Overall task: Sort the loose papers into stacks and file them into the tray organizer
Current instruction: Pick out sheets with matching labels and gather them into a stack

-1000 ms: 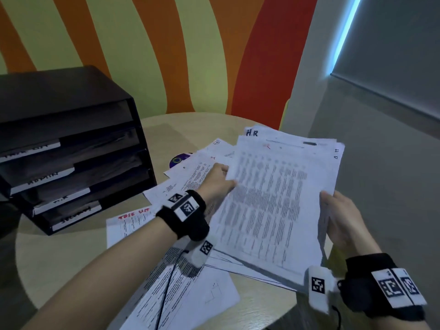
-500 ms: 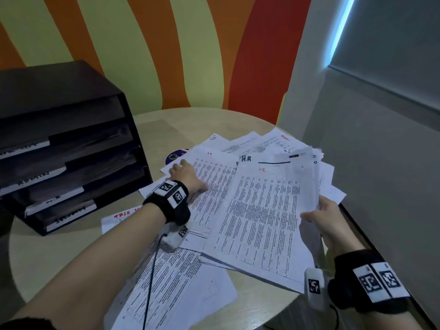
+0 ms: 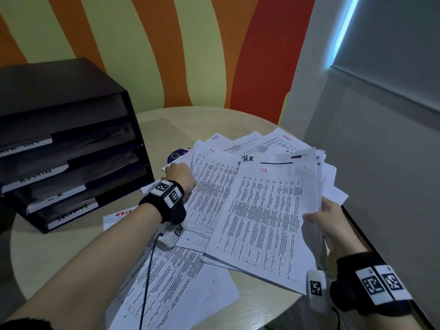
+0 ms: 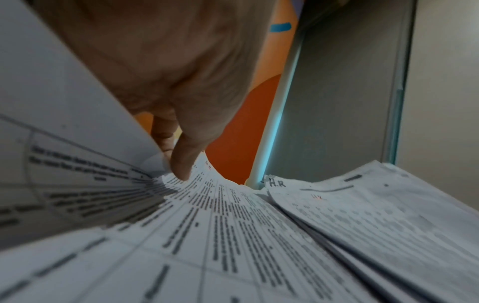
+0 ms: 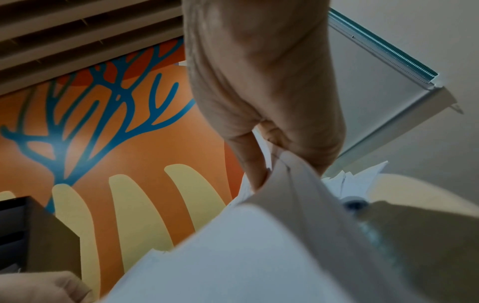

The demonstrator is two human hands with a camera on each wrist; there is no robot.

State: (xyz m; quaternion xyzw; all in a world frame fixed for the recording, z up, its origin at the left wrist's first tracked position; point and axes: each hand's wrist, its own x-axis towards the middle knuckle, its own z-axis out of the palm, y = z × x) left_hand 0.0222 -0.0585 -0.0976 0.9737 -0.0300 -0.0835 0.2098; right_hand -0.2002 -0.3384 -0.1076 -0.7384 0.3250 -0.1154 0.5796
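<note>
Head view: nearest the camera, a printed sheet [image 3: 176,282] lies flat on the round table [image 3: 59,253], partly under the left forearm. Just beyond it on the right, the right hand [image 3: 331,220] grips a stack [image 3: 266,217] by its right edge, thumb on top, fingers curled underneath, the near end of the stack resting over the sheets below. The top page reads "HR" in red, and the page behind it shows "H.R" in black. The right wrist view agrees: thumb [image 5: 246,164] on one side of the white pages [image 5: 259,246], fingers folded round the other, clamped tight.

Over on the left, the left hand [image 3: 181,173] is down on the spread of loose papers [image 3: 214,186], at the left edge of a page marked "HR" in red. From the left wrist view, one straight fingertip [image 4: 185,164] presses onto that page [image 4: 220,225], with another sheet [image 4: 64,92] curling up at the left beside the palm. Whether the other fingers pinch that sheet, I cannot tell; the one clear finger is straight.

Farther back, more papers fan out, one marked "ADMIN" in red [image 3: 281,141], and a purple disc [image 3: 175,154] peeks out from under them. Left of the pile stands the black tray organizer [image 3: 71,148], four tiers with white label strips on the fronts. The tiers look dark; what lies in them is hard to make out. Behind it all, a striped orange and yellow wall [image 3: 166,55].
</note>
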